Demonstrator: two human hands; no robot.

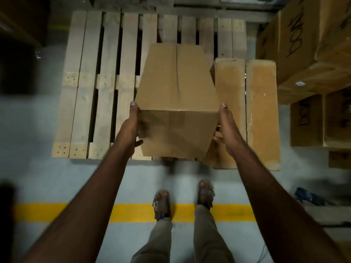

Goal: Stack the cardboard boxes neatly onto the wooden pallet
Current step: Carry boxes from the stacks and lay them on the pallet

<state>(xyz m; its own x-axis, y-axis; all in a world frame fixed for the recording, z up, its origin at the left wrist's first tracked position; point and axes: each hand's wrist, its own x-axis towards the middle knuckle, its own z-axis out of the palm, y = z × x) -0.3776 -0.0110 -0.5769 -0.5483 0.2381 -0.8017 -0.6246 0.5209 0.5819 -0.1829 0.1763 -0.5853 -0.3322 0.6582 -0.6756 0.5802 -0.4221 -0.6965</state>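
I hold a plain brown cardboard box (176,88) in the air over the near right part of the wooden pallet (85,92). My left hand (131,128) presses its left side and my right hand (227,130) its right side, thumbs up at the top edge. Two long taped cardboard boxes lie side by side on the pallet's right end: one (230,86) just right of the held box, partly hidden by it, the other (263,114) further right.
Stacked printed cardboard boxes (303,44) stand to the right of the pallet. A yellow line (133,212) crosses the grey floor under my sandalled feet (162,204). A dark blue object (307,197) lies on the floor at right. Dark shapes fill the left edge.
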